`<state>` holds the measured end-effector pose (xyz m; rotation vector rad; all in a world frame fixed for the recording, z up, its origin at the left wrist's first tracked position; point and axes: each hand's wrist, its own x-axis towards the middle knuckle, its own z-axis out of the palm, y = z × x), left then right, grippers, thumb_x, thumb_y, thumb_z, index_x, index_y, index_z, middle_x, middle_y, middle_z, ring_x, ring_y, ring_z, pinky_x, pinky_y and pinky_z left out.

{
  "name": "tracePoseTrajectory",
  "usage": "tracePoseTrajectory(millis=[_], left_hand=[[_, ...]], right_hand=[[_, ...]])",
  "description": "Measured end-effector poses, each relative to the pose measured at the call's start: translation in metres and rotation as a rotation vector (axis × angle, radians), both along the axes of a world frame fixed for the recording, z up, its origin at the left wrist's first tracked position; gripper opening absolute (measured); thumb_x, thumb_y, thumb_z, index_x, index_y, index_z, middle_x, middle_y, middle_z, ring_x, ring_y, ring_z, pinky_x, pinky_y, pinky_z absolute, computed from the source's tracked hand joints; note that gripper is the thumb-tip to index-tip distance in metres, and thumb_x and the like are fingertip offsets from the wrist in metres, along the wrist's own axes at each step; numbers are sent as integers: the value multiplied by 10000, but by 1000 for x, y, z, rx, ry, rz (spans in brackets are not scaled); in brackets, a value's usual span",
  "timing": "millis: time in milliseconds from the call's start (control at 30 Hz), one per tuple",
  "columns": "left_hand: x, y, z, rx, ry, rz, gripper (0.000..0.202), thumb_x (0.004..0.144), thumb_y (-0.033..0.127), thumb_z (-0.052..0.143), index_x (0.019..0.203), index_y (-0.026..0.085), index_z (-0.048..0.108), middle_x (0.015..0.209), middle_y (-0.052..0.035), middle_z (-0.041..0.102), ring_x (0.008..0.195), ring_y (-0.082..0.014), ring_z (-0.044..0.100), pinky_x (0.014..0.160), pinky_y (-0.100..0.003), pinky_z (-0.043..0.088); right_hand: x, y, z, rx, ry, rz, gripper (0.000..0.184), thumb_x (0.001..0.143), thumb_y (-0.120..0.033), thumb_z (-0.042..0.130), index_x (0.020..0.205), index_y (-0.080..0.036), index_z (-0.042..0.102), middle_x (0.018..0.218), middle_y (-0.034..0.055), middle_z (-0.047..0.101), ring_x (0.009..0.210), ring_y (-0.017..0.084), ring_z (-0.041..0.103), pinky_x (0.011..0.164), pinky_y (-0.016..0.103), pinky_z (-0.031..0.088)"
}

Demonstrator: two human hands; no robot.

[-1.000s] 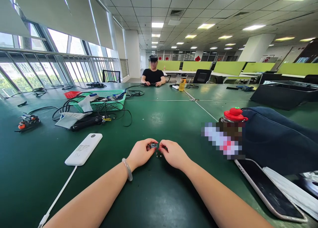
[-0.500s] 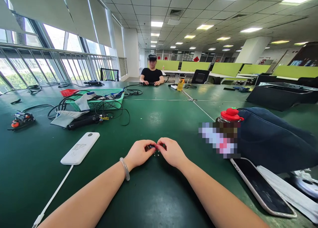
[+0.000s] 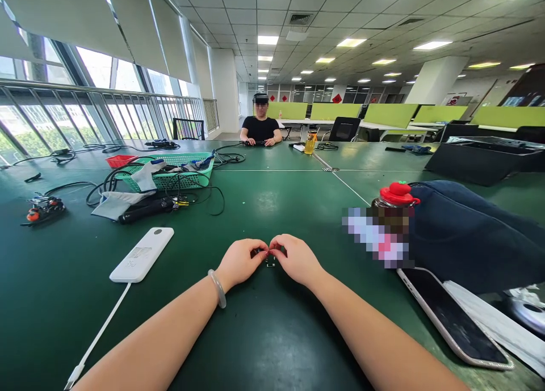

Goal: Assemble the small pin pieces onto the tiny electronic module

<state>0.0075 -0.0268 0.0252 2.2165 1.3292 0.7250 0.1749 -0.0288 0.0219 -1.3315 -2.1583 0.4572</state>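
Note:
My left hand (image 3: 242,259) and my right hand (image 3: 297,259) meet fingertip to fingertip over the middle of the green table (image 3: 272,328). Each has thumb and fingers closed in a pinch. A small dark thing shows between the left fingers, too hidden to name. What the right fingertips pinch cannot be made out. Just below the touching fingertips is a tiny dark piece with a white edge (image 3: 271,264). On my left wrist sits a pale grey bangle (image 3: 217,289).
Left lie a white power bank (image 3: 142,255) with a cable and a green basket (image 3: 181,179) of gloves and cords. Right are a phone (image 3: 455,317), a dark blue bag (image 3: 472,238) and a red-lidded jar (image 3: 398,195). A person (image 3: 260,129) sits across the table.
The view has shifted slightly, so objects on the table sit a little further right. Both hands keep nearly the same pinched pose, fingertips together.

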Motion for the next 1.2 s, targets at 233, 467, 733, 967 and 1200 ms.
tracePoseTrajectory(millis=[233,467,733,967,1200], left_hand=[[0,0,-1,55,29,-16,224,789,297,440,828,225,648,782,-7,650,703,-155,538,650,-248,395],[-3,1,0,77,34,-44,208,797,292,453,848,238,648,819,-1,662,755,-161,563,680,-249,400],[-3,0,0,37,-41,-11,229,800,304,474,972,234,610,843,2,660,737,-147,573,654,-237,407],[-3,2,-4,-23,-99,9,215,766,283,514,954,218,596,761,3,648,659,-138,570,625,-236,417],[-2,4,-11,-190,-294,-58,229,740,233,525,960,200,576,729,0,640,628,-131,584,638,-243,453]], right_hand=[[-1,1,-2,-6,6,39,92,798,-187,463,743,-196,536,752,-9,559,686,109,471,634,227,341],[0,2,-4,-89,133,73,99,772,-179,459,697,-188,522,695,-27,548,633,96,453,613,214,343],[-2,6,-8,-259,334,59,120,757,-255,472,669,-181,505,627,-45,501,567,85,418,562,204,343],[-3,4,-8,-62,240,16,98,753,-184,472,670,-193,524,664,-31,528,610,100,450,599,223,349],[-5,0,-6,68,166,27,94,766,-154,486,695,-197,530,709,-15,538,644,108,469,614,229,362]])
